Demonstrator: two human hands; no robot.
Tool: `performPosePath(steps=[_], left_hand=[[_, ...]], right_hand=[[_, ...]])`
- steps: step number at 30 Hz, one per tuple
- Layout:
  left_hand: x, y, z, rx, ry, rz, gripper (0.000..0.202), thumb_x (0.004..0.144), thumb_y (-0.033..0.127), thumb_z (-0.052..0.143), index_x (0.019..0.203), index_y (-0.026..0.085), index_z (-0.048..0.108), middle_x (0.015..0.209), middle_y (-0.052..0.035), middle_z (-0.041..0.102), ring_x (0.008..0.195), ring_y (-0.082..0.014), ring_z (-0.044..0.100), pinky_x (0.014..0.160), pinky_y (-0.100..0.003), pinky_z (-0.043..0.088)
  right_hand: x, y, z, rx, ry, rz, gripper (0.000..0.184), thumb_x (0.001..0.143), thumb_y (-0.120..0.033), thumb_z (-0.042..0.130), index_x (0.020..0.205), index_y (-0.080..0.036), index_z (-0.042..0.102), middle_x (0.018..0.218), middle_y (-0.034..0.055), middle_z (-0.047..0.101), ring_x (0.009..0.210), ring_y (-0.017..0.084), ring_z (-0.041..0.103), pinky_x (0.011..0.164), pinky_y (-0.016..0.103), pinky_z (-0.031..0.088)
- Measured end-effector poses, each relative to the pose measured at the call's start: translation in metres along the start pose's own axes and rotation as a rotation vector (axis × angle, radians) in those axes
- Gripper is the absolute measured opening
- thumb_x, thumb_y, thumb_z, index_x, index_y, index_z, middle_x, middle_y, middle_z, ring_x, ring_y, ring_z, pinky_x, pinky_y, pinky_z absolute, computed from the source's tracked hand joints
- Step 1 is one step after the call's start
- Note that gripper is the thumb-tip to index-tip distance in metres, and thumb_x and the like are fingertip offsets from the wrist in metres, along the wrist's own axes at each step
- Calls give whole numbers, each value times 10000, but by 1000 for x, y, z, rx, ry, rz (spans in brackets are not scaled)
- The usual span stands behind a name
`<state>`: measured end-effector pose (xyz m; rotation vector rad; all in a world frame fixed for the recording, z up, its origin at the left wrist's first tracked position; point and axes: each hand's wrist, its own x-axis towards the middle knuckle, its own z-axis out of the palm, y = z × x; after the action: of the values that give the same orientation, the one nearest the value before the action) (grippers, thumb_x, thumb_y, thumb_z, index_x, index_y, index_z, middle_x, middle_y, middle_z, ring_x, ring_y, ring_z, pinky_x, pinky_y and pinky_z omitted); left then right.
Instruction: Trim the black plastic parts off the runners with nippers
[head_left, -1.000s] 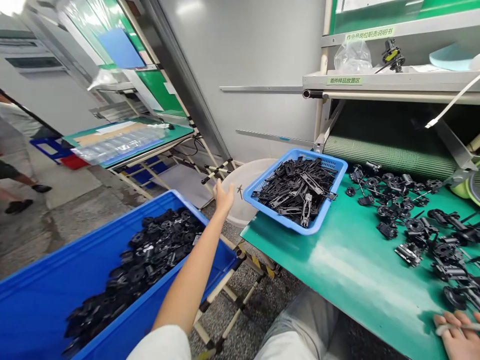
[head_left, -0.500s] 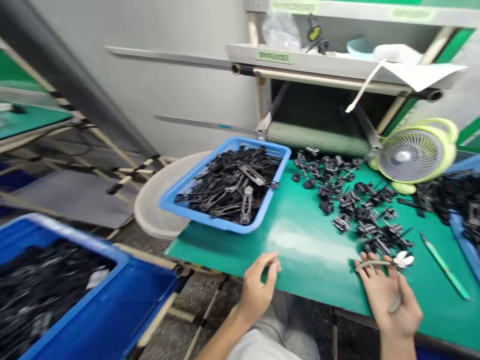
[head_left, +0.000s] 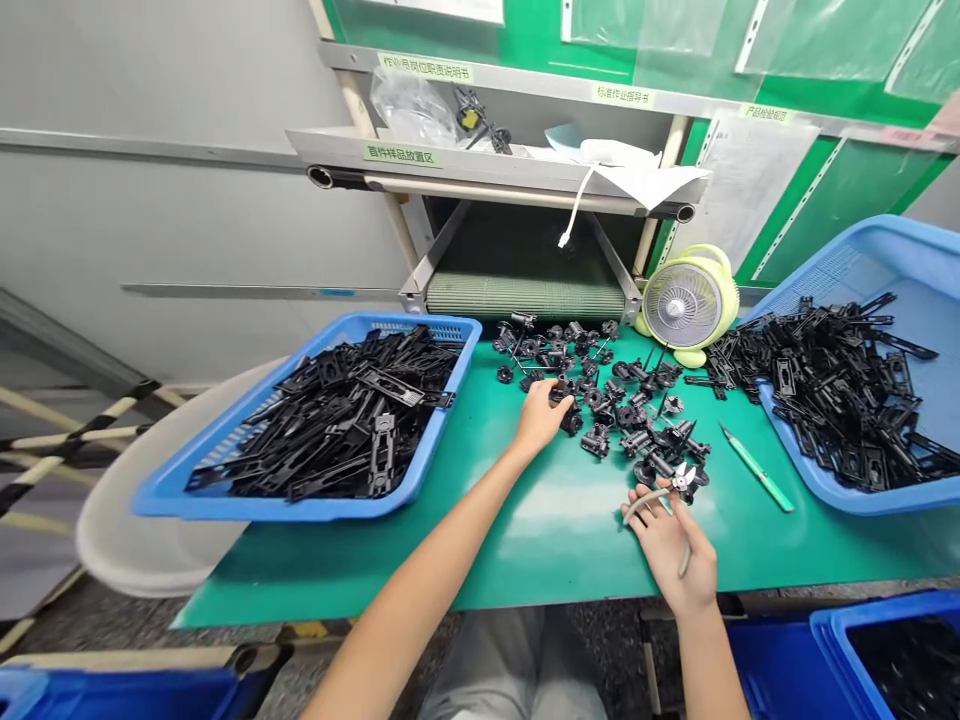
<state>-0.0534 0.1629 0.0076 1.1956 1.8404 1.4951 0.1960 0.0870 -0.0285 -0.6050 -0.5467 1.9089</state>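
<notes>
My left hand (head_left: 541, 418) is stretched forward to the left edge of a loose pile of black plastic parts (head_left: 596, 440). Its thumb and fingers close around one black plastic part (head_left: 564, 396), partly hidden by the fingers. In my right hand (head_left: 671, 545), palm up, lies a pair of side cutters (head_left: 683, 478) with pale handles, one handle across the fingers and the other by the palm. The cutters' jaws are spread, just over the near end of the pile.
A blue basket (head_left: 427, 490) full of long black parts stands at the left, another tilted blue basket (head_left: 832, 500) at the right. A green utility knife (head_left: 757, 468) lies on the green table (head_left: 525, 560). Behind are a small fan (head_left: 679, 305) and a conveyor belt (head_left: 525, 293).
The view has swung to the right. My left hand has gone from the table's front edge forward to the pile and taken hold of a black part. My right hand still holds the cutters.
</notes>
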Motion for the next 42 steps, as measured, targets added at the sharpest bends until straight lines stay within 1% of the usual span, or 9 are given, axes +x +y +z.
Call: performPosePath(steps=[5, 9, 12, 16, 20, 25, 30, 37, 42], left_hand=[[-45, -6, -30, -242, 28, -117, 361, 677, 358, 710, 966, 178, 589, 1062, -81, 567, 685, -166, 648, 585, -301, 513], [-73, -3, -57, -501, 102, -225, 321, 715, 407, 605, 919, 184, 498, 946, -74, 606, 801, -192, 667, 647, -302, 517], [-83, 8, -75, -665, 113, -274, 215, 690, 340, 555, 813, 190, 460, 858, -70, 604, 831, -187, 644, 704, -313, 516], [-109, 26, -86, -846, -14, -354, 180, 617, 213, 582, 770, 185, 492, 737, -24, 534, 672, -146, 570, 598, -287, 479], [-140, 30, -83, -1078, -122, -416, 162, 737, 278, 621, 733, 191, 485, 657, 26, 436, 540, -94, 455, 512, -248, 408], [-155, 16, -84, -921, -54, -448, 289, 766, 395, 669, 708, 176, 490, 676, 4, 510, 577, -109, 502, 506, -244, 404], [-166, 6, -104, -617, 42, -480, 357, 767, 484, 682, 807, 182, 496, 623, 7, 581, 585, -139, 561, 526, -259, 444], [-175, 4, -117, -645, 21, -483, 389, 801, 555, 608, 835, 203, 445, 579, 34, 557, 490, -120, 531, 452, -231, 392], [-172, -5, -120, -495, 24, -478, 358, 849, 555, 503, 790, 220, 394, 545, 45, 525, 446, -107, 485, 424, -215, 344]], right_hand=[[-3, -4, 4, 12, 11, 13, 261, 809, -399, 659, 1038, -275, 669, 1029, 47, 697, 1048, 236, 628, 1101, 549, 333], [-4, -5, 4, 4, 28, 14, 305, 807, -405, 652, 1086, -280, 657, 1031, 52, 689, 1063, 240, 617, 1110, 559, 313], [-5, -5, 3, -14, 54, 17, 330, 807, -422, 639, 1107, -284, 653, 1032, 54, 680, 1064, 251, 613, 1112, 581, 299], [-5, -4, 3, -40, 105, 15, 329, 801, -434, 637, 1094, -286, 657, 1038, 52, 669, 1072, 252, 606, 1121, 581, 283], [-5, -5, 3, -54, 81, 11, 333, 802, -447, 641, 1094, -290, 655, 1033, 43, 665, 1068, 235, 604, 1129, 565, 276], [-6, -6, 5, -70, 94, 5, 330, 801, -438, 642, 1091, -280, 654, 1029, 50, 665, 1063, 237, 603, 1123, 571, 280], [-7, -6, 5, -113, 96, -1, 323, 806, -450, 621, 1079, -281, 658, 1033, 55, 658, 1045, 246, 603, 1118, 590, 275], [-8, -7, 5, -144, 134, -14, 324, 828, -437, 577, 1084, -253, 650, 1011, 64, 647, 1065, 253, 595, 1125, 607, 261], [-9, -8, 7, -173, 174, -17, 325, 825, -440, 574, 1075, -249, 653, 1025, 65, 639, 1060, 260, 596, 1128, 613, 257]])
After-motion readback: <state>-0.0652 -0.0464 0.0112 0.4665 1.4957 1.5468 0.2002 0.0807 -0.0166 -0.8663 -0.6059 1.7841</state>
